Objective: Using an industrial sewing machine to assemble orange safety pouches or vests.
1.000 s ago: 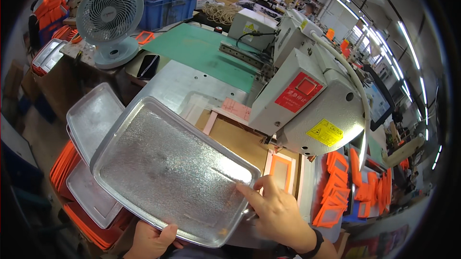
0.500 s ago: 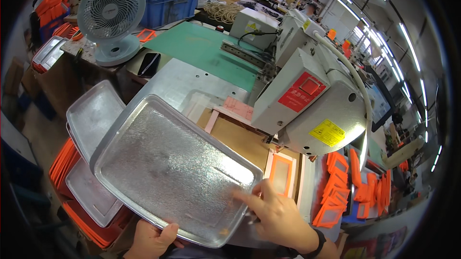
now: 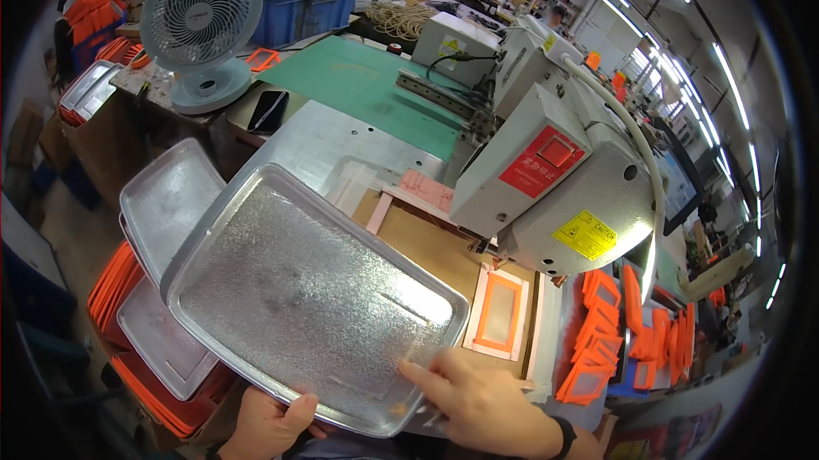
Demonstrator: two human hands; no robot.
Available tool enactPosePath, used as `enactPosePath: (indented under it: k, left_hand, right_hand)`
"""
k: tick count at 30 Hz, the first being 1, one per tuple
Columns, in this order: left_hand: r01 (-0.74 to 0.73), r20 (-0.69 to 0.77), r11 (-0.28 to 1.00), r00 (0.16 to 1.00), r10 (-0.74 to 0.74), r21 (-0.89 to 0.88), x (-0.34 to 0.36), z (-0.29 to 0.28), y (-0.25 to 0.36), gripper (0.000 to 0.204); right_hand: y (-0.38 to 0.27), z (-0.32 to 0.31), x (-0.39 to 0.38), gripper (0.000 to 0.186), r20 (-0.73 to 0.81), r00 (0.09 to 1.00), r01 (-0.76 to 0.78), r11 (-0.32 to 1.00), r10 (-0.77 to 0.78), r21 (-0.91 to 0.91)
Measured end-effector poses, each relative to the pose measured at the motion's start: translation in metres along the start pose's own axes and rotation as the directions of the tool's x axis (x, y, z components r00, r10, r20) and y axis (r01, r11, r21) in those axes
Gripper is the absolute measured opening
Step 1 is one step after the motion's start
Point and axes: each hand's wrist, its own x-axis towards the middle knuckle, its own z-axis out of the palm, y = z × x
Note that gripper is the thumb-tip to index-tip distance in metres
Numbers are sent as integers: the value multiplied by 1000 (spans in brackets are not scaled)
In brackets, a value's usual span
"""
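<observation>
My left hand [image 3: 273, 417] grips a silver metal tray [image 3: 303, 289] by its lower edge, thumb on the rim. My right hand [image 3: 473, 400] has its index finger extended onto the tray's lower right surface; the other fingers curl, with a small shiny thing by them that I cannot make out. At the left are further trays [image 3: 171, 200] over piles of orange pieces [image 3: 115, 294]. Just right of the held tray, an orange rectangular frame [image 3: 518, 315] lies in a fixture [image 3: 394, 221] beneath a grey machine head [image 3: 572, 230] with a red switch.
A fan [image 3: 201, 21] and a phone [image 3: 269, 111] sit at back left beside a green board [image 3: 358, 85]. Behind are a blue crate [image 3: 303, 15] and coiled cord [image 3: 397, 19]. Orange frames [image 3: 597, 341] are piled at right, near a screen [image 3: 674, 187].
My right hand and its index finger have moved down and left over the tray's surface, uncovering more of the orange frame. My left hand still grips the tray.
</observation>
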Motion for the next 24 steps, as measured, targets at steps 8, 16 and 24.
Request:
enactPosePath:
  k: [8, 16, 24]
  left_hand:
    - [16, -2, 999, 1000, -16, -28, 2, 0, 3, 15]
    - [3, 25, 1000, 1000, -3, -10, 2, -2, 3, 15]
    - [150, -4, 989, 989, -150, -9, -1, -3, 10, 12]
  right_hand:
    - [-8, -9, 3, 55, 161, 982, -117, 989, 102, 89]
    - [-13, 0, -7, 49, 48, 997, -67, 990, 62, 124]
    - [-34, 2, -17, 59, 67, 979, -192, 981, 194, -41]
